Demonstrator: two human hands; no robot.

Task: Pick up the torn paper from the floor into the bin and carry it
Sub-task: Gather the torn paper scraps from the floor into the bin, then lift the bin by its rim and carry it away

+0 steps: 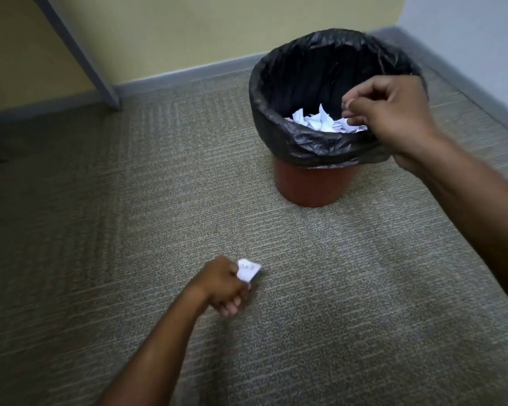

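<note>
A red-brown bin (314, 186) lined with a black plastic bag (279, 83) stands on the carpet at the upper right. Several torn white paper scraps (314, 120) lie inside it. My right hand (393, 112) hovers over the bin's near right rim, fingers curled together; a scrap edge shows just below the fingertips, but whether the hand holds it is unclear. My left hand (223, 284) is low over the carpet in front of the bin, closed on a crumpled white paper piece (247, 269) that sticks out past the thumb.
Patterned grey-brown carpet (129, 230) covers the floor. A yellow wall with a grey baseboard (188, 73) runs behind the bin, and another wall closes the corner at the right. A grey slanted furniture leg (100, 80) meets the floor at the upper left.
</note>
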